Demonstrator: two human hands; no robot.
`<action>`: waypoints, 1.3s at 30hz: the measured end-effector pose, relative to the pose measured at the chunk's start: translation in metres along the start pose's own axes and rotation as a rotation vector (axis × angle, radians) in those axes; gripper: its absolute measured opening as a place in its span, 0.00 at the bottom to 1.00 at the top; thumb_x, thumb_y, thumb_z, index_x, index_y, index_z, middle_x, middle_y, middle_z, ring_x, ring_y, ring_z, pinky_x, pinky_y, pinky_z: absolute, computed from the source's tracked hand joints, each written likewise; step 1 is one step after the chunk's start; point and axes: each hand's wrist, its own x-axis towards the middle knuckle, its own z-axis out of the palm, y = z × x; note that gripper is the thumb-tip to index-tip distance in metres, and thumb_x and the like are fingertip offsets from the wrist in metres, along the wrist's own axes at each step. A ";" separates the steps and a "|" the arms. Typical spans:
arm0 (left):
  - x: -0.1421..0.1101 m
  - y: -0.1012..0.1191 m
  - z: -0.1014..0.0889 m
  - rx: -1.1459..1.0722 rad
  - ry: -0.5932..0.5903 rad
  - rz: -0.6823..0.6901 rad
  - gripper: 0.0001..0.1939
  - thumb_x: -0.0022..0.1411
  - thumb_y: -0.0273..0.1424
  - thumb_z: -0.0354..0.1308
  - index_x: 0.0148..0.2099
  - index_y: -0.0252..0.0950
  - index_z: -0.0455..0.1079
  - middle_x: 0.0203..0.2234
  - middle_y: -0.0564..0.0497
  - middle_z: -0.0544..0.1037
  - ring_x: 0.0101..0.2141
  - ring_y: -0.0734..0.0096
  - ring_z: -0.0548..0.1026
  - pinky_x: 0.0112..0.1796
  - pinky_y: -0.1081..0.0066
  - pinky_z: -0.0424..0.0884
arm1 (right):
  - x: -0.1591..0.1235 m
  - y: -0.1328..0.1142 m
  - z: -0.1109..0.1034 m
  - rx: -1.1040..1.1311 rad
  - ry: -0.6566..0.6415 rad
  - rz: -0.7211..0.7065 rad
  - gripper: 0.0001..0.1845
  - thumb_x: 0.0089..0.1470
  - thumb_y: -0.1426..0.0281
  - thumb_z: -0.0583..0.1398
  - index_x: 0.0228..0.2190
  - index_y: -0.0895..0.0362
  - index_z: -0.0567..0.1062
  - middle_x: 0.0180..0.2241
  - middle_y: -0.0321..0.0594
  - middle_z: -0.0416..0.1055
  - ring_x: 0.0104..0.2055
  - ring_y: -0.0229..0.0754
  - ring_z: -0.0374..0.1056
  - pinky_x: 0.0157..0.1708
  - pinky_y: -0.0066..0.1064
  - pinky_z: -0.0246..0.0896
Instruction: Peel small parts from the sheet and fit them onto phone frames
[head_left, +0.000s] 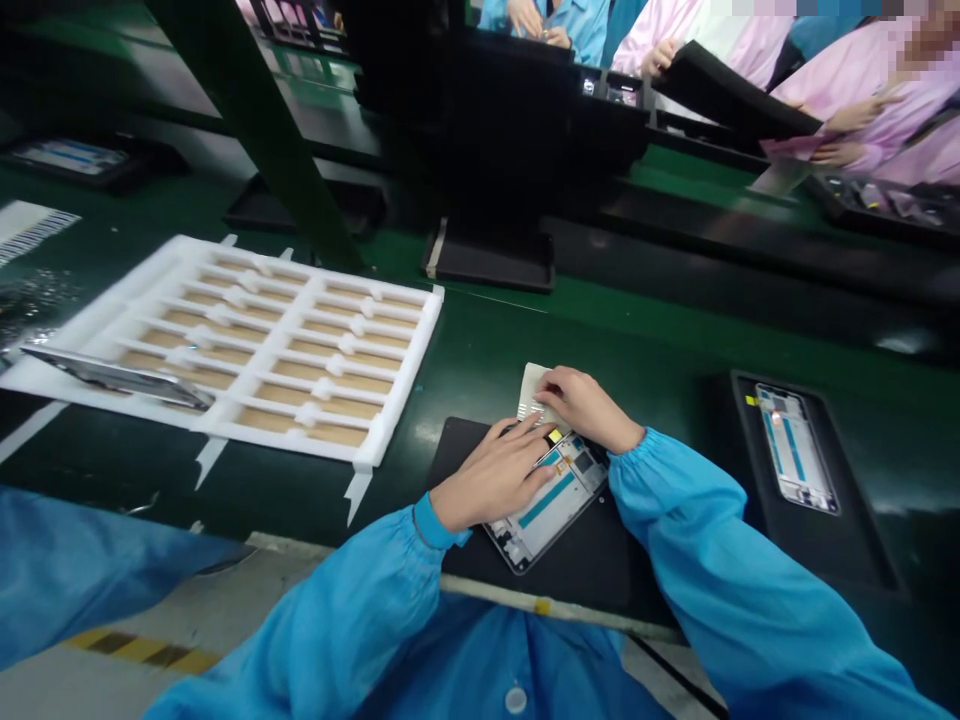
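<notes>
A phone frame (551,510) lies at a slant on a black mat (577,555) in front of me, with blue strips and a small yellow tab on its inner side. My left hand (499,470) rests palm down across its left part, fingers stretched towards a cream sheet (529,385) with rows of small pale pieces. Over that sheet, my right hand (581,400) has its fingers bent and pressed together. Whatever they pinch is too small or hidden to make out. Part of the sheet is covered by both hands.
On the left lies a white foam tray (274,375) with slots, a phone-like panel (120,375) leaning on it. Another phone frame (796,447) sits in a black tray (847,520) at right. A green post (255,120) rises behind. Co-workers' hands (847,130) appear across the bench.
</notes>
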 end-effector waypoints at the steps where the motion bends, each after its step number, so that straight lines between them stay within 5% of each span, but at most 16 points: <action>1: 0.000 0.000 0.000 0.009 0.000 -0.003 0.15 0.73 0.37 0.45 0.51 0.36 0.68 0.64 0.47 0.63 0.66 0.56 0.56 0.61 0.54 0.55 | 0.001 -0.001 0.001 -0.012 -0.003 0.004 0.06 0.61 0.75 0.57 0.31 0.57 0.72 0.34 0.41 0.71 0.39 0.43 0.66 0.40 0.32 0.58; 10: -0.001 -0.001 0.003 0.041 -0.016 -0.020 0.15 0.73 0.38 0.46 0.52 0.37 0.69 0.65 0.47 0.62 0.67 0.57 0.54 0.62 0.53 0.54 | 0.002 0.001 0.004 -0.006 -0.054 0.033 0.04 0.62 0.75 0.55 0.34 0.59 0.69 0.38 0.46 0.67 0.41 0.46 0.63 0.43 0.36 0.55; 19: 0.002 -0.002 0.004 0.041 -0.031 -0.051 0.19 0.73 0.38 0.45 0.61 0.38 0.63 0.63 0.45 0.65 0.67 0.57 0.55 0.61 0.53 0.56 | 0.001 0.014 0.000 0.331 -0.009 0.108 0.06 0.60 0.73 0.56 0.29 0.58 0.67 0.32 0.36 0.66 0.35 0.38 0.62 0.38 0.30 0.56; 27: 0.003 -0.002 0.002 -0.007 -0.052 -0.060 0.18 0.73 0.40 0.44 0.56 0.38 0.66 0.67 0.45 0.58 0.68 0.57 0.52 0.65 0.51 0.49 | -0.005 0.019 -0.025 0.769 -0.002 0.083 0.12 0.57 0.63 0.59 0.27 0.57 0.67 0.24 0.33 0.67 0.28 0.34 0.64 0.32 0.28 0.63; 30: -0.003 0.009 -0.015 -0.112 -0.030 -0.041 0.17 0.72 0.42 0.45 0.49 0.38 0.68 0.63 0.43 0.65 0.62 0.57 0.64 0.61 0.56 0.58 | -0.022 0.016 -0.030 0.892 0.133 0.089 0.15 0.57 0.58 0.60 0.29 0.56 0.65 0.26 0.34 0.69 0.28 0.35 0.67 0.34 0.30 0.66; 32: -0.011 0.023 -0.033 -0.162 -0.044 -0.069 0.17 0.73 0.43 0.44 0.47 0.38 0.69 0.48 0.47 0.77 0.47 0.62 0.76 0.48 0.66 0.70 | -0.041 0.011 -0.037 0.945 0.218 0.092 0.17 0.55 0.57 0.62 0.31 0.56 0.65 0.26 0.34 0.69 0.29 0.35 0.68 0.34 0.30 0.67; 34: -0.019 0.038 -0.051 -0.128 -0.078 -0.111 0.17 0.73 0.43 0.43 0.46 0.40 0.69 0.35 0.53 0.79 0.33 0.68 0.78 0.35 0.73 0.69 | -0.065 0.001 -0.045 0.974 0.290 0.084 0.16 0.55 0.58 0.64 0.33 0.56 0.67 0.27 0.35 0.70 0.30 0.35 0.69 0.35 0.30 0.68; 39: -0.026 0.061 -0.060 0.287 -0.088 -0.134 0.12 0.73 0.36 0.47 0.49 0.42 0.70 0.36 0.52 0.80 0.35 0.63 0.79 0.31 0.72 0.66 | -0.129 -0.032 -0.063 0.866 0.376 0.072 0.07 0.59 0.67 0.62 0.37 0.56 0.70 0.31 0.36 0.73 0.34 0.38 0.72 0.37 0.30 0.68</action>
